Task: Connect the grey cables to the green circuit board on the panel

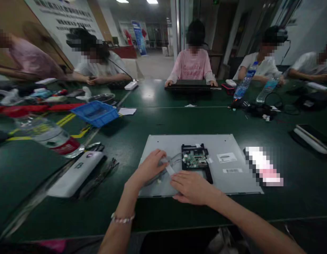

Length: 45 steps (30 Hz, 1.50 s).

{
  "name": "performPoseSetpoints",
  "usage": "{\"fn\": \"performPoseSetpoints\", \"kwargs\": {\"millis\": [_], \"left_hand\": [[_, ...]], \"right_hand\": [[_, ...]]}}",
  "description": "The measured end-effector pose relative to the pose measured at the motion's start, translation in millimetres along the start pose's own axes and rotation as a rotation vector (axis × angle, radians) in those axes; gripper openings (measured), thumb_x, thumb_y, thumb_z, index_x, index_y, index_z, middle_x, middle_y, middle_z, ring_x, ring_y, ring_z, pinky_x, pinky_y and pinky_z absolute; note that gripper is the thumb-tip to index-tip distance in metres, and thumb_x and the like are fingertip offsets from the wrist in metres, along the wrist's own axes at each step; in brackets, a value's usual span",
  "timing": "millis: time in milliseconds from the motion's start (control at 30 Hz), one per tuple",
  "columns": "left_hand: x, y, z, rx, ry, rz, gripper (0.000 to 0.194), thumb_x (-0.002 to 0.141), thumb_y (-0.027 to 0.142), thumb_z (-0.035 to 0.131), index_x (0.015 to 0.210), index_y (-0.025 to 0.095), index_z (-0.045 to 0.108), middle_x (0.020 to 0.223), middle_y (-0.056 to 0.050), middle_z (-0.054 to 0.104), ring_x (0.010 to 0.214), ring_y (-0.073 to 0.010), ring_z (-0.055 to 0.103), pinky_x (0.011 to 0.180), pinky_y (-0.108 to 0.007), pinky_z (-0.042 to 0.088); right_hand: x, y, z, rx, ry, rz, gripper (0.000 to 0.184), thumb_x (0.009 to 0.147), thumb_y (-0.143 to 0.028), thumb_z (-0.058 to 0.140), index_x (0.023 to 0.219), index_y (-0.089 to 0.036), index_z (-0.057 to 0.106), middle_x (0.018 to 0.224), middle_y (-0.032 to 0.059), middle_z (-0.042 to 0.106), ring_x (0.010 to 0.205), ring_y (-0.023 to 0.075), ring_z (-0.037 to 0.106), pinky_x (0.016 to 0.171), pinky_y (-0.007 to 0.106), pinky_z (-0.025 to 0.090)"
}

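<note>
A flat grey panel (205, 188) lies on the table in front of me. On it sits a black frame (209, 174) with a green circuit board (195, 160). Grey wires (176, 157) run leftward from the board and pass under my left hand (152, 164), whose fingers are closed around them. A short white tape strip (169, 170) slants between my two hands, its upper end near the left thumb. My right hand (191, 187) has its fingers together at the strip's lower end. Parts of the wires and the left fingertips' contact are hidden.
A blurred phone (262, 165) lies right of the panel. To the left are a white power bank (76, 174), a water bottle (53, 135) and a blue tray (97, 113). Across the green table (158, 121) several people sit; one holds a dark panel (192, 86).
</note>
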<state>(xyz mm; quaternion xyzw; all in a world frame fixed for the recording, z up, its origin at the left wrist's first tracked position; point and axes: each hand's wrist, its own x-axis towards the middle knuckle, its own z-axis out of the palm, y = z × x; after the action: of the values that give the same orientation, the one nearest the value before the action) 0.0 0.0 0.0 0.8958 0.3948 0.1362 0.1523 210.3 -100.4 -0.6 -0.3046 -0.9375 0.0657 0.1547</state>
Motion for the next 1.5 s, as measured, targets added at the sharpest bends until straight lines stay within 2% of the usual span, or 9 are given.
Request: {"fn": "performPoseSetpoints", "kwargs": {"millis": [367,533,633,800,900,1000,1267,1400,1500], "left_hand": [[-1,9,-3.7,0.043,0.020,-0.012,0.013,0.085,0.018,0.044,0.095,0.020,0.052,0.095,-0.004,0.052,0.092,-0.0202,0.050,0.084,-0.035,0.042],[-2,14,-8.4,0.127,0.008,0.013,0.013,0.088,0.019,0.042,0.096,0.019,0.052,0.095,-0.005,0.052,0.093,-0.0207,0.050,0.084,-0.035,0.041],[-2,17,-10.7,0.164,0.057,0.011,0.016,0.089,0.023,0.043,0.103,0.019,0.051,0.101,-0.006,0.052,0.098,-0.0217,0.050,0.086,-0.036,0.041],[-1,18,-11.2,0.186,0.161,-0.013,0.023,0.089,0.027,0.046,0.110,0.018,0.047,0.111,-0.008,0.049,0.105,-0.0228,0.048,0.092,-0.038,0.039],[-1,14,-8.8,0.211,0.173,-0.021,0.026,0.089,0.028,0.046,0.113,0.018,0.047,0.111,-0.009,0.049,0.105,-0.0235,0.048,0.092,-0.039,0.039],[-2,11,-6.7,0.235,0.151,-0.028,0.028,0.090,0.032,0.046,0.114,0.018,0.048,0.110,-0.009,0.051,0.105,-0.0244,0.048,0.092,-0.040,0.039],[-2,15,-9.8,0.176,0.036,-0.023,0.021,0.092,0.029,0.040,0.106,0.019,0.053,0.095,-0.006,0.058,0.094,-0.0221,0.053,0.083,-0.036,0.041],[0,15,-11.2,0.151,0.019,0.001,0.021,0.092,0.022,0.036,0.099,0.019,0.056,0.089,-0.006,0.059,0.088,-0.0206,0.055,0.080,-0.034,0.041],[0,12,-12.5,0.180,0.077,-0.001,0.022,0.092,0.021,0.036,0.100,0.019,0.056,0.092,-0.006,0.060,0.091,-0.0212,0.054,0.081,-0.035,0.040]], "right_hand": [[-2,-2,-6,0.041,0.024,0.001,0.030,0.089,-0.032,0.048,0.109,-0.011,0.057,0.118,0.0124,0.061,0.111,0.0209,0.054,0.101,0.034,0.037],[-6,4,-7,0.128,0.111,0.011,0.027,0.089,-0.027,0.049,0.111,-0.015,0.058,0.115,0.0088,0.063,0.107,0.0188,0.056,0.101,0.034,0.038],[-12,15,-14,0.226,0.296,0.180,0.029,0.089,-0.028,0.049,0.115,-0.018,0.058,0.115,0.0067,0.064,0.107,0.0182,0.056,0.098,0.034,0.041],[-43,59,-28,0.274,0.547,0.630,0.028,0.089,-0.026,0.045,0.111,-0.021,0.061,0.111,0.0070,0.064,0.104,0.0191,0.058,0.093,0.036,0.044],[-71,89,-26,0.333,0.500,0.819,0.027,0.084,-0.023,0.048,0.107,-0.019,0.063,0.105,0.0077,0.065,0.094,0.0190,0.061,0.082,0.033,0.049],[-89,104,-22,0.382,0.367,0.860,0.029,0.078,-0.021,0.055,0.105,-0.019,0.063,0.103,0.0075,0.064,0.089,0.0180,0.061,0.082,0.033,0.048],[-84,97,-29,0.368,0.223,0.789,0.024,0.071,-0.023,0.061,0.094,-0.019,0.067,0.091,0.0062,0.062,0.081,0.0178,0.059,0.076,0.031,0.047],[-84,98,-29,0.370,0.243,0.812,0.018,0.073,-0.023,0.058,0.088,-0.019,0.068,0.084,0.0050,0.063,0.075,0.0170,0.059,0.070,0.029,0.046],[-86,101,-29,0.438,0.304,0.860,0.017,0.075,-0.023,0.054,0.086,-0.019,0.067,0.081,0.0040,0.066,0.072,0.0161,0.061,0.067,0.027,0.047]]}}
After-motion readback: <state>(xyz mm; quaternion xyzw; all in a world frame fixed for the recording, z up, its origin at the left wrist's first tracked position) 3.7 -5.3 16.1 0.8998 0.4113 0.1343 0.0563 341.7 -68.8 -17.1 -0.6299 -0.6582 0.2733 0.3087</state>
